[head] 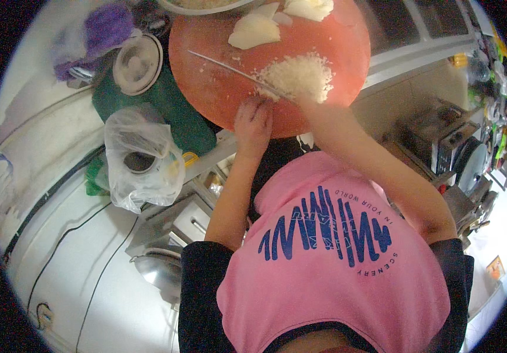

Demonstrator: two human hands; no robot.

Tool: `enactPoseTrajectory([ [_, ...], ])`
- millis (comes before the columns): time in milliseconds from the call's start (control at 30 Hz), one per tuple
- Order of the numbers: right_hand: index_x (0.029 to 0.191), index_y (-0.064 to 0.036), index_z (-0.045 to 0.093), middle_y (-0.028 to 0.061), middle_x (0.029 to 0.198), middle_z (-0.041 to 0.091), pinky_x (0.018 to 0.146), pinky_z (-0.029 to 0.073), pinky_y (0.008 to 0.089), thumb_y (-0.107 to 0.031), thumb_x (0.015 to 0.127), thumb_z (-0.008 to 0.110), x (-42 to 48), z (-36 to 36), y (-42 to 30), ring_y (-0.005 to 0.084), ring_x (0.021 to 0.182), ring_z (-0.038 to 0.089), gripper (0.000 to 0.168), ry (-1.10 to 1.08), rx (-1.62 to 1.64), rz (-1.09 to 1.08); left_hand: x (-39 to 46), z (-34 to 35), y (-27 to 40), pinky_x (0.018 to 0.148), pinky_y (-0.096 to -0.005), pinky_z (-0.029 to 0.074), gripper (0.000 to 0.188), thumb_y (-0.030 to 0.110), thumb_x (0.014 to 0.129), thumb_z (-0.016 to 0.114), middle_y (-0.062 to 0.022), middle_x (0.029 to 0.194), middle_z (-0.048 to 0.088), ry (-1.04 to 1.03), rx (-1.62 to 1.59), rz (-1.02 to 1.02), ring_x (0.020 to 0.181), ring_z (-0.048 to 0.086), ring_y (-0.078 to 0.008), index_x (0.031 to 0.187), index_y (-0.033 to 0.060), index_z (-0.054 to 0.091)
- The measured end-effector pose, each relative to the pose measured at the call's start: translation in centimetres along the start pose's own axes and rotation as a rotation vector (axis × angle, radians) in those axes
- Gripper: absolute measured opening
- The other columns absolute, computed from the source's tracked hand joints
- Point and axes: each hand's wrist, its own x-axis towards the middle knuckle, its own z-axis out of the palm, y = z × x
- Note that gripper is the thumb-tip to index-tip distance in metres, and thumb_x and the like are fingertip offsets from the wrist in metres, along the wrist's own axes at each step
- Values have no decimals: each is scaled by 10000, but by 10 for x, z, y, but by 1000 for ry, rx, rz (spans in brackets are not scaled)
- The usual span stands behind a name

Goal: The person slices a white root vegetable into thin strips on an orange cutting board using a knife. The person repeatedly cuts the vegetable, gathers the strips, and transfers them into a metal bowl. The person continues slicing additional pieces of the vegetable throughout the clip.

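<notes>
A heap of finely chopped white food [300, 75] lies on a round red cutting board [209, 95]. Along its left side slants a knife [231, 69], seen nearly edge-on, its tip pointing to the far left. My right hand [308, 101] is blurred at the near end of that knife and appears closed around the handle, which is hidden. Beside the blade, at the board's near edge, my left hand [253, 117] has its fingers curled; whether anything is between them is hidden. Larger pale pieces [255, 31] of the food rest farther back on the board.
At the top edge a bowl's rim [205, 9] overlaps the board. To the left are a round whitish lid [138, 65], a dark green item [183, 119] and a clear plastic bag [147, 185] hanging open. A purple bag [110, 26] lies farther back.
</notes>
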Motion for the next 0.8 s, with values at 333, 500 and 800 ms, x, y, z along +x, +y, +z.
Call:
enactPoseTrajectory([
  [333,1030,-50,427,251,802,608,659,472,495,-46,835,429,0,-6,-7,432,791,609,195,-76,28,25,-1,-3,2,735,-389,493,170,35,692,650,-122,946,600,27,-25,-54,859,585,-313,859,34,615],
  [500,996,-50,436,238,793,613,648,476,494,-60,845,427,11,9,-1,436,788,610,152,-34,20,-15,-5,2,-4,737,-388,494,161,45,690,661,-119,939,602,-31,-71,-89,870,584,-311,842,29,611],
  [800,1006,-56,448,241,843,611,662,474,493,-36,836,430,12,16,-2,421,807,611,172,-2,35,-28,-8,-3,-2,780,-393,483,192,43,679,666,-119,953,609,12,-45,-97,902,581,-307,867,42,629],
])
